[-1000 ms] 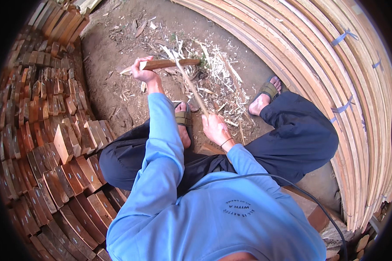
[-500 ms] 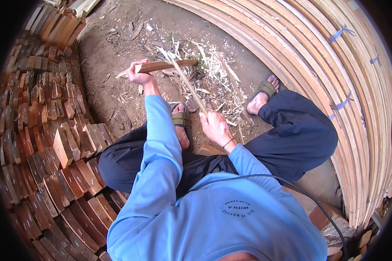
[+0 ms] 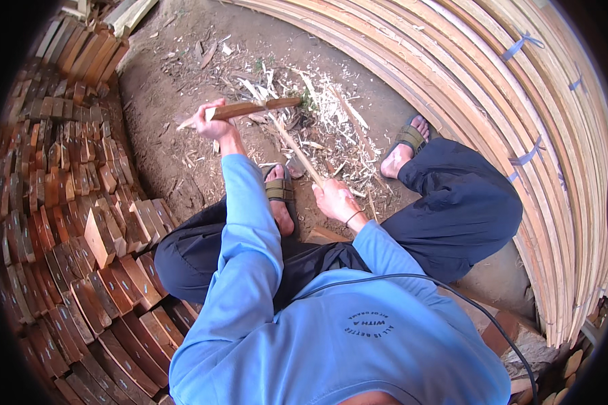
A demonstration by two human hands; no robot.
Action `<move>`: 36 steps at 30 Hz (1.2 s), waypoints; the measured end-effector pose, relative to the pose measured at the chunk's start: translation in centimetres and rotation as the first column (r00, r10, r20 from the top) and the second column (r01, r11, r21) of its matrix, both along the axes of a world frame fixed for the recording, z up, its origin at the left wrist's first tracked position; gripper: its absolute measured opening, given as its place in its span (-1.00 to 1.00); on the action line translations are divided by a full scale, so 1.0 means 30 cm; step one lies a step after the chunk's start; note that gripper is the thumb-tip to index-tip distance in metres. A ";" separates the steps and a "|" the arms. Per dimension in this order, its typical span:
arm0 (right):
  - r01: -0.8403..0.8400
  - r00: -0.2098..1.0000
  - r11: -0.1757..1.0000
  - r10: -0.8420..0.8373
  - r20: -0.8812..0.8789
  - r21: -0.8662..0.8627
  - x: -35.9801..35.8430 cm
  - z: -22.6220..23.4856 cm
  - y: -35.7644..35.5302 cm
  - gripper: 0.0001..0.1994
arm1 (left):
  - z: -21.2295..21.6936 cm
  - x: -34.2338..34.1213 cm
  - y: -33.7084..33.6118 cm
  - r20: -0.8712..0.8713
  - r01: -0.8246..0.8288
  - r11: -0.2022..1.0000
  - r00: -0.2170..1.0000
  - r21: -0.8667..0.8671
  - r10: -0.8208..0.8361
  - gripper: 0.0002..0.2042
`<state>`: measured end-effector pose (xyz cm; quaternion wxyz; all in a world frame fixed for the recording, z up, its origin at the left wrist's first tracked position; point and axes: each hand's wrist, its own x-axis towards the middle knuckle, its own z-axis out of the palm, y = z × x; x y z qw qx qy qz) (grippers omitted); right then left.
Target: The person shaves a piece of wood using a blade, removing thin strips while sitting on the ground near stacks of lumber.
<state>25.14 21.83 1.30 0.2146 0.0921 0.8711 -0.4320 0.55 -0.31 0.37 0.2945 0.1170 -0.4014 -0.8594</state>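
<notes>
On the dirt ground [image 3: 175, 148] in front of the seated person, both hands work over a scatter of pale wood shavings [image 3: 331, 115]. The left hand [image 3: 213, 125] is raised and closed around a brown wooden piece [image 3: 243, 109], probably the handle of a cutting tool; any blade cannot be made out. Its long axis runs almost level across the view, from a pale tip at the left to a dark end at the right. The right hand [image 3: 334, 199] is lower and nearer the body, closed around the near end of a thin pale stick [image 3: 294, 145]. The stick's long axis runs diagonally, up and to the left away from the right hand, and its far end points at the right end of the wooden piece, where the two meet or cross. The stick therefore lies ahead of the right hand and to the right of, and below, the left hand; the right hand is the nearer to it.

A sandalled foot [image 3: 280, 196] rests between the hands, just beside the stick's lower part. Stacked reddish wooden blocks [image 3: 81, 223] stand at the left; bundled long slats [image 3: 520, 101] curve along the right.
</notes>
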 end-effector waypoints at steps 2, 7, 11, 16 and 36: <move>0.020 0.999 0.999 -0.018 0.049 -0.042 -0.009 0.114 0.023 -0.57 | 0.016 0.007 0.031 0.070 -0.041 0.997 0.997 -0.062 0.046 -0.76; 0.188 0.977 0.969 -0.168 0.133 -0.157 -0.063 0.150 0.119 -0.55 | 0.127 -0.054 0.152 0.259 -0.042 0.855 0.944 -0.517 0.203 -0.72; 0.314 0.942 0.932 -0.281 0.185 -0.182 -0.081 0.165 0.180 -0.55 | 0.202 -0.181 0.206 0.376 0.101 0.920 0.925 -0.378 0.053 -0.73; 0.357 0.922 0.880 -0.276 0.272 -0.315 -0.083 0.140 0.177 -0.53 | 0.209 -0.345 0.178 0.131 0.167 0.696 0.986 -0.699 -0.105 -0.74; 0.157 0.975 0.982 -0.171 -0.144 -0.106 -0.052 0.223 0.004 -0.66 | 0.124 -0.162 0.091 0.008 0.001 0.771 1.000 -0.637 0.006 -0.62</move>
